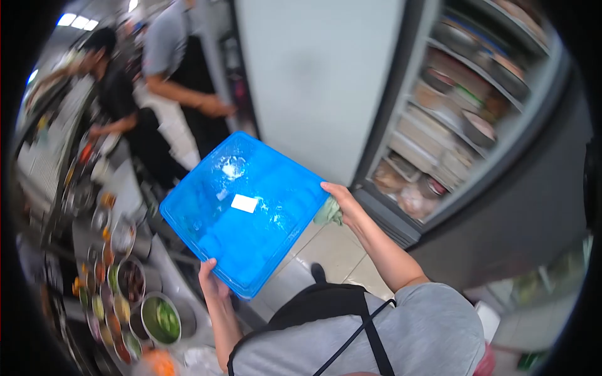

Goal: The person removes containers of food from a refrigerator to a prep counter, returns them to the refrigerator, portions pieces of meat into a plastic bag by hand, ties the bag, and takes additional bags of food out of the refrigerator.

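A blue lidded plastic container [207, 235] is held out in front of me, tilted, with a white label [244, 203] and whitish smears on its top. My left hand [214, 280] grips its near left edge, thumb on top and fingers underneath. At the right corner my right hand [340, 199] clasps the rim, also thumb on top. A pale green cloth [328, 213] hangs below that corner, by my right hand. The container's underside and most of my fingers are hidden.
An open refrigerator [433, 119] with filled shelves stands at right, its white door [313, 75] ahead. On the left counter are several metal pots, one holding green vegetables [164, 318]. Two people in dark aprons or clothing, one with a grey sleeve [164, 47], stand at upper left.
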Motion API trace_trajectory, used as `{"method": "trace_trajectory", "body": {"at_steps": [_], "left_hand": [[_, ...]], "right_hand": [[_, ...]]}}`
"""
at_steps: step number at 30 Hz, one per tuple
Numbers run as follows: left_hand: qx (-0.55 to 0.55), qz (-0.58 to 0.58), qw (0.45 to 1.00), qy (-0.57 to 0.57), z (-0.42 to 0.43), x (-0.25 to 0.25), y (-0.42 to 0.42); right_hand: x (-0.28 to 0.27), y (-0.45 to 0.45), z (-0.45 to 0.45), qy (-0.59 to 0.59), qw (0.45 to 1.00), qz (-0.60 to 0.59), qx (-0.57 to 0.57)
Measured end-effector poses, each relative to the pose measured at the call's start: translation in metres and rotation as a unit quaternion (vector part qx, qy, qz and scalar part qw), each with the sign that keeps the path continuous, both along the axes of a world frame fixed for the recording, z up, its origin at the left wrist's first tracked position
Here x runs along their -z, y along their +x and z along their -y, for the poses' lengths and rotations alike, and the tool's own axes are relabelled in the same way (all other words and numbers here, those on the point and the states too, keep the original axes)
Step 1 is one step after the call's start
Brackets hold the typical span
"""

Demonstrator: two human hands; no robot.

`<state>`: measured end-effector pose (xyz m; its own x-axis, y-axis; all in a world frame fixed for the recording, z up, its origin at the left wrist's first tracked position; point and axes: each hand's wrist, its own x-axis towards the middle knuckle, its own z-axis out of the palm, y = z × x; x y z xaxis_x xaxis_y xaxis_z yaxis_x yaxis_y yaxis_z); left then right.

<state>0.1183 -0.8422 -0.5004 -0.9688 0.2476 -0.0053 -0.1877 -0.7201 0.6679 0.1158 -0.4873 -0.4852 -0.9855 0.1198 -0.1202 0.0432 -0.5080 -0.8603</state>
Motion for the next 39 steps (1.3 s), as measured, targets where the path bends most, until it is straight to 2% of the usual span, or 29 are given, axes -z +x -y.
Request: {"method": "trace_trajectory", "body": {"at_steps": [2,5,6,8,9,12,13,15,16,17,19,22,24,28,30,36,39], "left_hand": [[0.087,-0.007,0.996,0.035,-0.024,-0.025,-0.009],[0.186,-0.002,0.983,0.004,-0.051,-0.083,0.011],[0.193,-0.015,0.981,0.001,-0.068,-0.042,-0.031],[0.256,-0.035,0.966,0.007,-0.078,-0.064,-0.028],[0.266,-0.05,0.963,0.01,-0.109,-0.063,-0.032],[0.323,-0.109,0.939,0.042,-0.164,-0.116,-0.015],[0.328,-0.119,0.936,0.039,-0.221,-0.138,-0.017],[0.352,-0.132,0.926,0.048,-0.259,-0.178,0.002],[0.365,-0.119,0.923,0.039,-0.327,-0.193,0.001],[0.356,-0.135,0.923,0.054,-0.356,-0.207,0.004],[0.345,-0.17,0.919,0.083,-0.389,-0.239,0.016],[0.296,-0.205,0.927,0.108,-0.435,-0.297,0.033],[0.32,-0.18,0.919,0.142,-0.464,-0.33,0.037],[0.312,-0.183,0.912,0.196,-0.541,-0.372,0.013],[0.306,-0.203,0.906,0.211,-0.58,-0.391,0.002],[0.287,-0.183,0.919,0.197,-0.695,-0.438,-0.028],[0.288,-0.187,0.913,0.218,-0.762,-0.454,-0.045]], "right_hand": [[-0.033,0.047,-0.015,0.048,0.993,0.027,0.102],[-0.088,0.132,-0.024,0.045,0.974,0.03,0.22],[-0.043,0.107,-0.036,0.039,0.962,0.024,0.269],[-0.067,0.154,-0.028,0.02,0.952,-0.002,0.306],[-0.064,0.167,-0.05,-0.002,0.944,-0.028,0.328],[-0.111,0.221,-0.073,0.019,0.926,-0.106,0.363],[-0.124,0.223,-0.126,0.019,0.92,-0.094,0.381],[-0.17,0.253,-0.147,0.033,0.904,-0.145,0.402],[-0.178,0.253,-0.218,0.03,0.899,-0.165,0.404],[-0.202,0.261,-0.237,0.03,0.899,-0.173,0.402],[-0.254,0.277,-0.258,0.045,0.901,-0.21,0.377],[-0.312,0.277,-0.313,0.132,0.894,-0.223,0.366],[-0.336,0.266,-0.336,0.147,0.887,-0.26,0.353],[-0.326,0.278,-0.345,0.23,0.897,-0.192,0.325],[-0.292,0.292,-0.346,0.317,0.863,-0.195,0.341],[-0.189,0.357,-0.354,0.28,0.88,-0.052,0.381],[-0.122,0.396,-0.37,0.231,0.863,0.01,0.449]]}}
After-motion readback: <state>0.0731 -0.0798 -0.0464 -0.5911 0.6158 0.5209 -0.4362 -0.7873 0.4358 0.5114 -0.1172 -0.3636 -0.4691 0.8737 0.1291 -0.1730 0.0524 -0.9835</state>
